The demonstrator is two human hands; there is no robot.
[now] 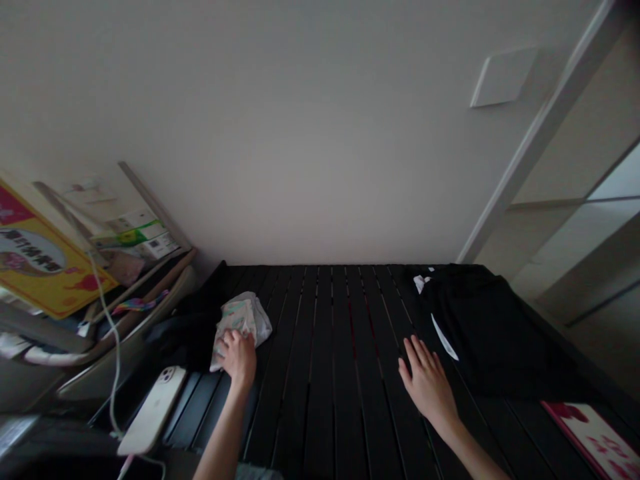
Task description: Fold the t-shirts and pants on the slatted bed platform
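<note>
Crumpled white cloth [243, 325], its green print too blurred to make out, lay partly hidden under the left hand [239, 357], on black slatted boards [325, 373]. Fingers [229, 340] curled down onto it, gripping the near edge. Well apart, right hand [427, 387] spread open, empty, contact with the boards hard to tell. Dark fabric [185, 333] bunched just beside the cloth; white phone [153, 410] lying near the left wrist [241, 390], its lower end cut by shadow.
</note>
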